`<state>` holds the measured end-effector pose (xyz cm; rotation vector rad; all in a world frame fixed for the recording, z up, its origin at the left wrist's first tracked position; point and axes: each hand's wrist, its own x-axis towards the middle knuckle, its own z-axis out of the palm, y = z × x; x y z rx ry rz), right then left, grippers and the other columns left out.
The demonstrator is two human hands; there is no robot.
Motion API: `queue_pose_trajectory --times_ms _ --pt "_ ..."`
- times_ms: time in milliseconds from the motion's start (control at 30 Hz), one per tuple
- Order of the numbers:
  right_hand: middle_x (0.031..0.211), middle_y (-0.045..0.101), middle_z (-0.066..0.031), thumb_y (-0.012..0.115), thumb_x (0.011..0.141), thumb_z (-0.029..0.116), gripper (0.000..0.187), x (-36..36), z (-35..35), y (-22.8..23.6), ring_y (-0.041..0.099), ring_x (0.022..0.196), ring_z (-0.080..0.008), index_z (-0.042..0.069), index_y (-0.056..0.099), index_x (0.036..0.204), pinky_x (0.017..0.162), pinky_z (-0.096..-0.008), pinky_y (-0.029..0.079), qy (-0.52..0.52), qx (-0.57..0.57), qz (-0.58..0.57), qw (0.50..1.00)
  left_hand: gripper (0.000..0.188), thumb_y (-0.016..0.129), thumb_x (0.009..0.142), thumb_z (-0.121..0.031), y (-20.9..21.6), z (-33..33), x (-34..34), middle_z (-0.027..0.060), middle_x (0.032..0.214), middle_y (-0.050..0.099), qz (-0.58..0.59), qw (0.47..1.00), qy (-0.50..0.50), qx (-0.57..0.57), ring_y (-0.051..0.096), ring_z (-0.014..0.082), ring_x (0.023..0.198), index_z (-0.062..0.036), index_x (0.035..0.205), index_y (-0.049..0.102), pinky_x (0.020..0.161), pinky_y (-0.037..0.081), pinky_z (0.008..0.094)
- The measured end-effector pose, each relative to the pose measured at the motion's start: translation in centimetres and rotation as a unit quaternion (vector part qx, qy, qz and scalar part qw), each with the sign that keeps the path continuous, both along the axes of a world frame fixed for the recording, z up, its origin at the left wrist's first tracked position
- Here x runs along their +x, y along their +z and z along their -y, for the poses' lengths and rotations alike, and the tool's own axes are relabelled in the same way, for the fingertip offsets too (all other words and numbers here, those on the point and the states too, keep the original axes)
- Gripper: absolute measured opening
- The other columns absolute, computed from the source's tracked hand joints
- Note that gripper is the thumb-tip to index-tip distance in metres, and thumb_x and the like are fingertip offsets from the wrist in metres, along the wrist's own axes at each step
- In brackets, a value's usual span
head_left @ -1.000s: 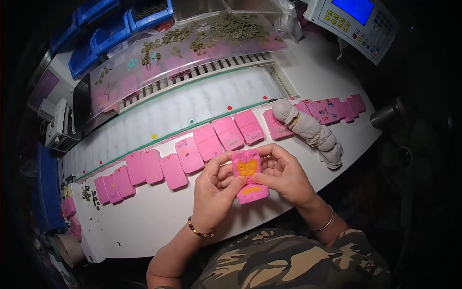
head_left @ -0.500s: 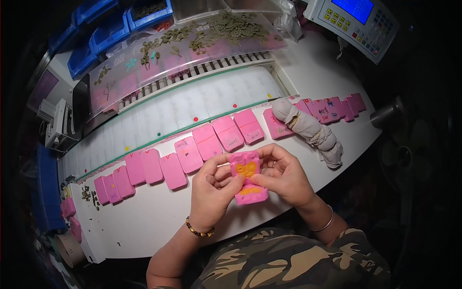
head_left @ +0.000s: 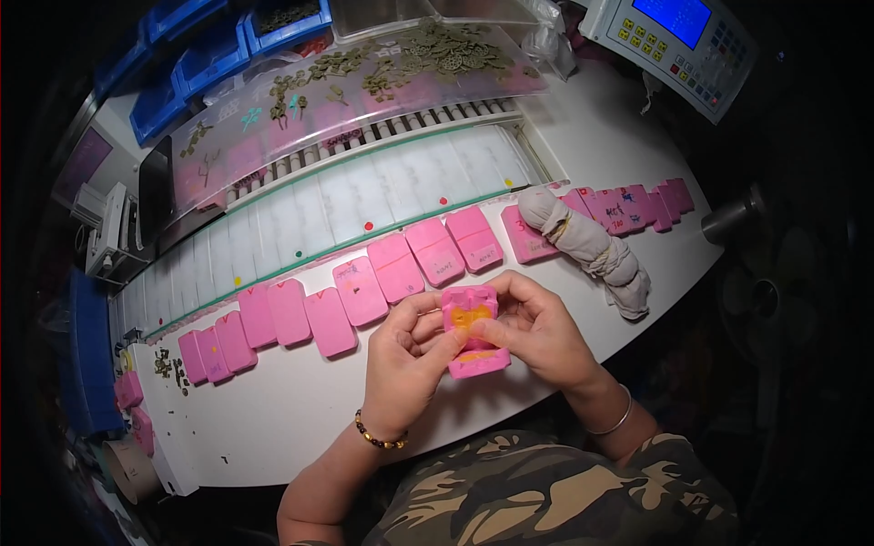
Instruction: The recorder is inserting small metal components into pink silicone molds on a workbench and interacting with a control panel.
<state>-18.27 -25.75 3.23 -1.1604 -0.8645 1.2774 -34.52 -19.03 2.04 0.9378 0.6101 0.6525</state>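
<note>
Both my hands hold a small pink rubber mould (head_left: 480, 364) in front of me, above the near edge of the table. The mould is bent open, its lower half folded toward me, and orange material shows inside both halves. My left hand (head_left: 402, 366) grips the left side, fingers behind and thumb at the fold. My right hand (head_left: 543, 335) grips the right side, with its thumb pressed on the orange part of the upper half. The two thumbs partly cover the orange shapes.
A row of pink mould blocks (head_left: 359, 289) crosses the white table (head_left: 273, 423). A wrapped grey cloth bundle (head_left: 587, 247) lies at right. Behind are a white panelled strip (head_left: 337, 207), a clear sheet bearing dark-green pieces (head_left: 455, 53), blue bins (head_left: 211, 65) and a control panel (head_left: 678, 45).
The mould's lower half has tilted up, so less of its inner face shows. My right thumb has moved up onto the orange part. The mould has shifted slightly right.
</note>
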Motion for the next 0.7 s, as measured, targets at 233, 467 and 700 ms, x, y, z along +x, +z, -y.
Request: queue_pose_trajectory --times_ms 233,467,700 --pt "0.093 0.058 -0.0017 0.063 0.091 0.008 0.018 -0.1 -0.3 -0.8 0.055 0.078 -0.0033 -0.002 0.056 0.104 0.064 -0.0177 0.048 -0.019 -0.014 0.032 0.999 0.038 0.062 0.087 0.003 0.6 0.2 0.2 0.0169 0.112 0.063 -0.016 1.0 -0.006 0.007 0.064 0.0168 0.101 0.0055 0.122 0.046 0.086 0.053 0.0258" --pt "0.098 0.049 -0.0024 0.061 0.092 0.009 0.016 -0.7 -0.2 -1.7 0.052 0.087 -0.004 -0.003 0.055 0.102 0.067 -0.0181 0.047 -0.06 0.041 0.096 0.993 0.04 0.06 0.086 0.006 0.4 0.2 0.2 0.0151 0.108 0.063 -0.013 0.999 0.006 0.031 0.063 0.0151 0.099 0.0064 0.123 0.045 0.086 0.053 0.025" --pt "0.096 0.055 -0.0014 0.059 0.093 0.008 0.015 -0.5 -0.1 -1.3 0.053 0.086 -0.0044 -0.001 0.057 0.105 0.072 -0.0203 0.047 -0.054 0.023 0.046 0.997 0.043 0.06 0.086 0.006 0.5 0.2 0.2 0.0163 0.111 0.062 -0.021 0.999 0.011 0.041 0.064 0.0175 0.099 0.0064 0.126 0.045 0.087 0.054 0.0276"
